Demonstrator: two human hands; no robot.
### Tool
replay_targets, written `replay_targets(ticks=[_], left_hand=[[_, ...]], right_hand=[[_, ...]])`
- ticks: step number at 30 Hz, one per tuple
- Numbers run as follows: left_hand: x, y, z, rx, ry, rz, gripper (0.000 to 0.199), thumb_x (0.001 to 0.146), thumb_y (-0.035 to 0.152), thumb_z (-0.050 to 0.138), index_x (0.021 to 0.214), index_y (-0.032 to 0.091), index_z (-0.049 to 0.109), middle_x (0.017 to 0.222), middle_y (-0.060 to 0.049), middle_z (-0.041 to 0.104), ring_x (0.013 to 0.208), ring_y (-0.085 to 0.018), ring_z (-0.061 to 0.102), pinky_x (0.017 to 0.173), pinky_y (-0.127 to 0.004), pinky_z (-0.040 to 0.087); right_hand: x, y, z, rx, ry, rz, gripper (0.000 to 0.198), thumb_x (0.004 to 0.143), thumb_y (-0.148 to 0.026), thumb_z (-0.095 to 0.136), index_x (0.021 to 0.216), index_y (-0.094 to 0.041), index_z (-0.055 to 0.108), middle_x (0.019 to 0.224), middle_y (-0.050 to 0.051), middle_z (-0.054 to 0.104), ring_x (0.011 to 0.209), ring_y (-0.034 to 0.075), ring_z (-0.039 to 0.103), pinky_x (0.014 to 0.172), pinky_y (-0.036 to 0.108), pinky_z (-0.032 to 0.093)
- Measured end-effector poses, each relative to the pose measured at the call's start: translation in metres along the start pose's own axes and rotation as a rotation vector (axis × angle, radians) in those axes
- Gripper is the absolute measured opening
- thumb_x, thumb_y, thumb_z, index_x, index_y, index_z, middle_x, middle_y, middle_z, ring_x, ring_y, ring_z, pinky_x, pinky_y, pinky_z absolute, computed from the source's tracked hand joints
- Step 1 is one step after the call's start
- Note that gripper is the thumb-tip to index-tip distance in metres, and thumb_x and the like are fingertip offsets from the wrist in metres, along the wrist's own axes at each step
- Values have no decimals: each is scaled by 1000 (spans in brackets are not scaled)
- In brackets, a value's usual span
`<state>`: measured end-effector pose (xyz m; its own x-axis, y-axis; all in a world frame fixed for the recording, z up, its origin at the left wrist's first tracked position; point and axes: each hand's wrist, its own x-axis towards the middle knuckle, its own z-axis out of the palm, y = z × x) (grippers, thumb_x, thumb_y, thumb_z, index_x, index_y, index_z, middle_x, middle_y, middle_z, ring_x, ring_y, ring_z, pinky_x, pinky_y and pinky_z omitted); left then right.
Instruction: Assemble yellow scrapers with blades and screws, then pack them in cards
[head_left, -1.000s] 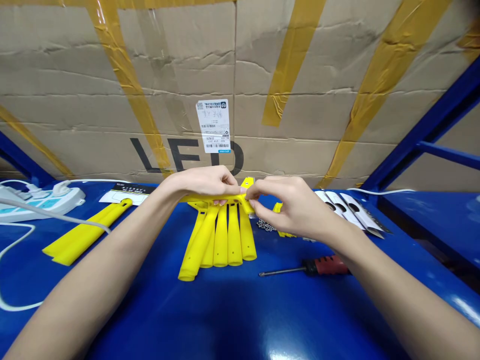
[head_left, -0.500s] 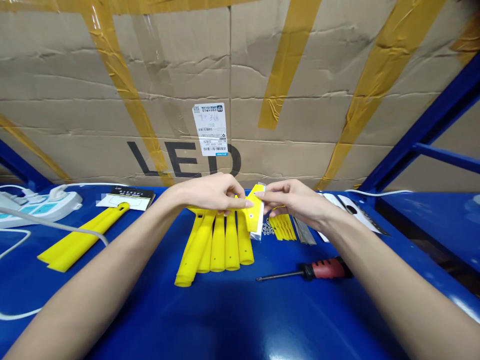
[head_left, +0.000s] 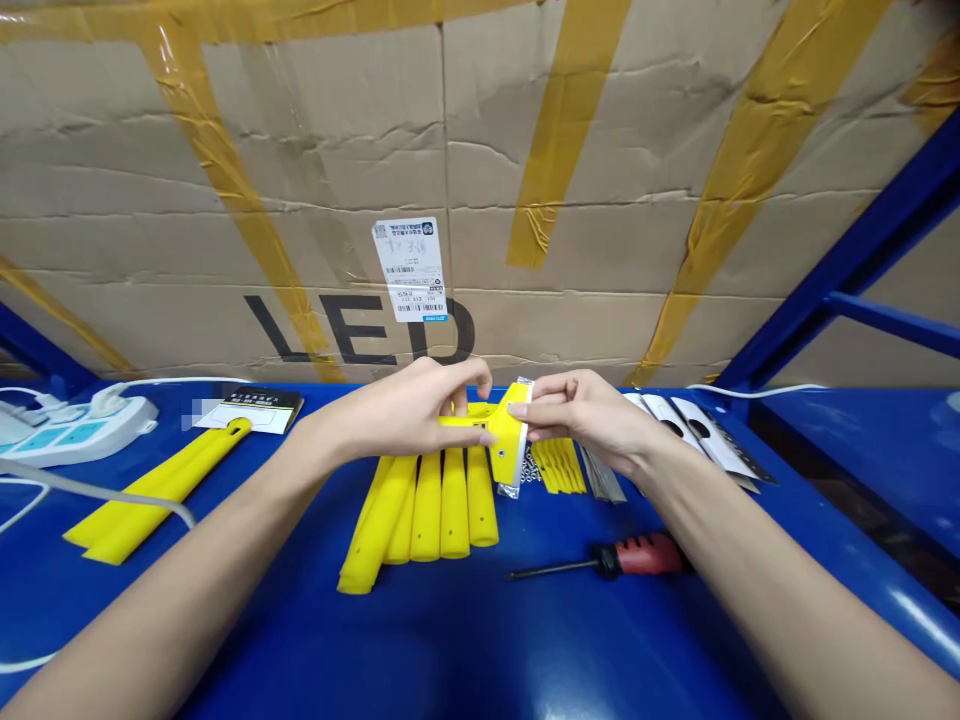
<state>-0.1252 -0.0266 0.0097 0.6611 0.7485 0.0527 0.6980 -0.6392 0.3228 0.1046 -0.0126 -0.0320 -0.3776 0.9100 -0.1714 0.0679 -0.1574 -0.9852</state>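
Holding the yellow scraper (head_left: 508, 440) at frame centre, the left hand (head_left: 409, 408) grips its neck, the right hand (head_left: 592, 415) pinches its wide end, pointing right; its long axis runs sideways.

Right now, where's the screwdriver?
In the head view, the screwdriver lies right of centre, below the right hand, its tip toward the yellow handles.

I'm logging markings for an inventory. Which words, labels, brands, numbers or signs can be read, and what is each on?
"LED": on the large brown cardboard box at the back.
White paper label stuck on that box: print too small and blurred to read.
Black-and-white card at left: print too blurred to read.
Held yellow plastic T-shaped tool: no text can be made out.
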Motion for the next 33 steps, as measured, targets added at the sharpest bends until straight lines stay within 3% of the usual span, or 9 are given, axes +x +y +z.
replay_targets(ticks=[2, 4, 7, 11, 17, 23, 27, 30, 33], left_hand=[[-8, -2, 3, 88, 53, 119, 46, 89, 46, 68, 126, 21, 55, 111, -7, 67, 93, -21, 63, 76, -30, 46], [-16, -3, 6, 195, 48, 230, 41, 93, 27, 60, 134, 27, 55, 142, -10, 56, 106, -22, 64, 86, -32, 47], [-25, -2, 11, 333, -2, 285, 73, 81, 1, 53, 143, 40, 52, 163, -5, 37, 112, -25, 64, 87, -32, 47], [-29, -1, 14, 393, -82, 326, 98, 69, -10, 47, 149, 47, 44, 170, -1, 25, 132, -29, 54, 101, -38, 44], [-24, -2, 16, 438, -190, 279, 106, 62, -10, 51, 151, 47, 41, 172, 3, 20, 128, -28, 57, 101, -37, 46], [-24, -8, 18, 431, -182, 282, 104, 63, -12, 50, 152, 41, 42, 173, -2, 17, 134, -33, 52, 101, -44, 50], [-26, -16, 20, 189, -42, 327, 80, 78, -8, 47, 147, 33, 49, 171, -5, 22, 141, -31, 48, 104, -41, 48], [-23, -20, 22, -157, 93, 306, 46, 98, 8, 44, 137, 27, 57, 163, -10, 40, 140, -27, 48, 109, -40, 43], [-18, -23, 26, -733, 71, 118, 29, 101, 23, 53, 130, 26, 53, 121, -9, 68, 102, -18, 66, 88, -32, 51]], right_hand=[[0, 0, -2, -6, -5, -8, 29, 54, -27, 97, 67, -15, 74, 63, 2, 69, 62, 11, 63, 66, 25, 55], [0, 1, -5, -6, -23, -7, 29, 54, -28, 97, 68, -15, 75, 63, 2, 70, 63, 11, 63, 67, 25, 55], [-1, 1, -7, -6, -54, 3, 29, 55, -28, 96, 69, -15, 74, 64, 1, 69, 63, 11, 63, 68, 25, 55], [-2, 1, -8, -8, -85, -7, 27, 59, -27, 95, 66, -16, 72, 58, -3, 64, 58, 8, 59, 64, 23, 52], [-1, 0, -11, -46, -113, -21, 30, 65, -37, 93, 77, -15, 77, 70, 2, 71, 65, 10, 64, 69, 25, 54], [-1, 3, -13, 3, -162, -1, 29, 68, -33, 92, 88, -17, 80, 82, 3, 78, 74, 11, 70, 80, 26, 57], [2, -2, -14, 95, -198, 11, 28, 78, -38, 85, 96, -17, 79, 89, 6, 79, 82, 14, 74, 91, 30, 58], [5, -9, -21, 51, -76, 16, 29, 89, -44, 73, 101, -17, 77, 91, 10, 80, 81, 18, 76, 86, 33, 61], [8, -9, -29, -330, 35, -117, 16, 91, -32, 69, 98, -17, 74, 88, 10, 80, 82, 20, 76, 81, 33, 61]])
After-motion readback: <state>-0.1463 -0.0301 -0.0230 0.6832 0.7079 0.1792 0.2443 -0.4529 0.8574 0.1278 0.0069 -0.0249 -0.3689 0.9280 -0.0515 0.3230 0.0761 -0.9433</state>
